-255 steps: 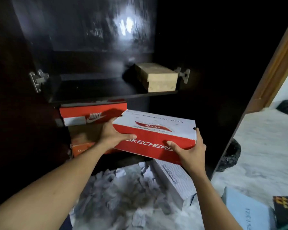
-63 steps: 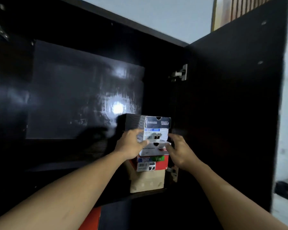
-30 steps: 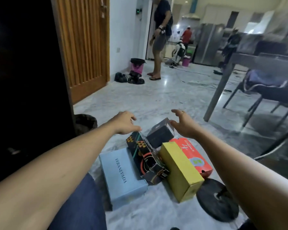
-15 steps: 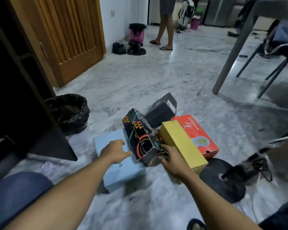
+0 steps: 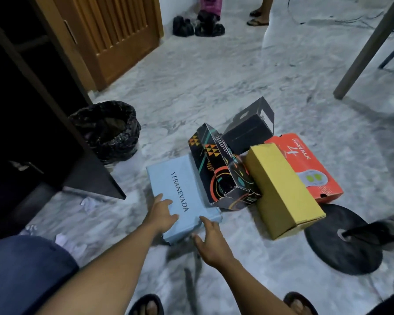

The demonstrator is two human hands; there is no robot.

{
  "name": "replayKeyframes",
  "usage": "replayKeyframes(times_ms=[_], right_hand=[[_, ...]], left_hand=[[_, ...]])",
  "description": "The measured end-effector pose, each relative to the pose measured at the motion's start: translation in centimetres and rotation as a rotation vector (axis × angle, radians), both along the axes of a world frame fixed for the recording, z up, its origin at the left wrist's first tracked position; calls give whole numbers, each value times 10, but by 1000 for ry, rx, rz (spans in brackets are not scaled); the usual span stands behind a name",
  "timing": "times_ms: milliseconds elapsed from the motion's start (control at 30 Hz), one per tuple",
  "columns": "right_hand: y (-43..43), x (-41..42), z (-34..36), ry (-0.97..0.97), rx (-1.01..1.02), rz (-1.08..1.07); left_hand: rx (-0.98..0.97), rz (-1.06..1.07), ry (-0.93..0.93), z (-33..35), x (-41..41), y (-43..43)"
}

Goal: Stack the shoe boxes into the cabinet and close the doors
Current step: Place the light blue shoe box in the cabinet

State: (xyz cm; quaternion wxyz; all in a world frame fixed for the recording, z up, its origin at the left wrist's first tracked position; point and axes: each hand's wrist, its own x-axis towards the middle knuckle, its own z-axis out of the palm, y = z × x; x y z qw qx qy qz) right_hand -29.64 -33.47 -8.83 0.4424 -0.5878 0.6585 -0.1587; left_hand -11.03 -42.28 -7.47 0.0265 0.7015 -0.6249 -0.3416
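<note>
Head view: the left hand (image 5: 162, 214) lay flat on the lid of the light blue shoe box (image 5: 166, 180), near its closest left corner, fingers straight and spread, gripping nothing. The right hand (image 5: 210, 238) was at the box's near right corner, fingers extended and thumb out. Whether its fingertips touched the box's edge could not be told. It held nothing.

The blue box sat flat on the marble floor (image 5: 214, 78). Its far right edge was overlapped by a black patterned box (image 5: 223, 173) that leaned tilted against it. Just beside that lay a yellow box (image 5: 280, 189), with an orange box (image 5: 305, 164) touching its far side and a black box (image 5: 248, 130) with a raised flap behind.

The near and left edges of the blue box faced bare floor. Paper scraps (image 5: 87, 203) lay between it and the open dark cabinet door (image 5: 55, 123), whose lower corner reached toward the box. A bin lined in black (image 5: 109, 128) stood just beyond the door. A black round base (image 5: 341, 239) lay near the yellow box's close end. Wide open floor stretched beyond toward a wooden door (image 5: 114, 35) and a table leg (image 5: 369, 46).
</note>
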Motion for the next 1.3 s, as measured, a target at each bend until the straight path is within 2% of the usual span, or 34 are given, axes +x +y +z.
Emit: replayKeyframes(times_ms=[167, 367, 533, 667, 733, 833, 900, 967, 1067, 1133, 1200, 1300], right_hand=[[0, -1, -10, 22, -26, -18], [10, -12, -10, 68, -56, -125], [15, -39, -6, 111, -38, -251], [3, -59, -8, 148, 16, -186], [-3, -62, -12, 115, 26, -197], [-10, -64, -16, 93, 31, -202], [-18, -68, -16, 51, 51, -236], [-25, -73, -14, 26, 47, -254], [-11, -76, -10, 18, -32, -244], [20, -73, -8, -125, -59, -246], [52, -68, -12, -246, -45, -193], [75, -65, -26, -266, -103, -100]], left_hand=[[-42, 21, 13, -8, 5, 13], [-53, 14, 64, -6, -10, 66], [-7, -113, 133, -17, -43, 114], [20, -147, 206, -22, -51, 128], [-76, -121, 150, -22, -40, 122], [-177, -61, -66, -14, -18, 112], [-139, 25, -206, -9, -2, 108], [-98, 122, -228, -10, 9, 103], [-57, 245, -56, -25, 26, 94], [7, 316, 148, -42, 37, 87], [6, 374, 224, -59, 45, 86], [-87, 389, 303, -50, 42, 95]])
